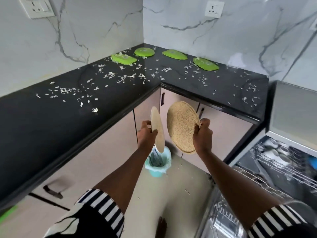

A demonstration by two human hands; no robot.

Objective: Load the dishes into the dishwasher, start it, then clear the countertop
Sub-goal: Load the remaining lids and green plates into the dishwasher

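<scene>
My left hand [146, 133] grips a beige speckled plate [157, 129] by its rim, held on edge above a small teal bin [158, 164] on the floor. My right hand [202, 133] grips a second, larger beige speckled plate [181, 126] by its right rim, tilted with its face toward me. The open dishwasher [277, 170] is at the lower right, its wire rack pulled out and its door [223, 219] lowered. Several green lids [123, 59] lie on the black countertop [51, 117] near the back wall.
White food scraps [111, 75] are scattered across the L-shaped countertop. Beige cabinet doors with dark handles [53, 189] run under the counter. Wall sockets [214, 9] sit on the marble backsplash. My bare foot [162, 227] stands on the floor beside the dishwasher door.
</scene>
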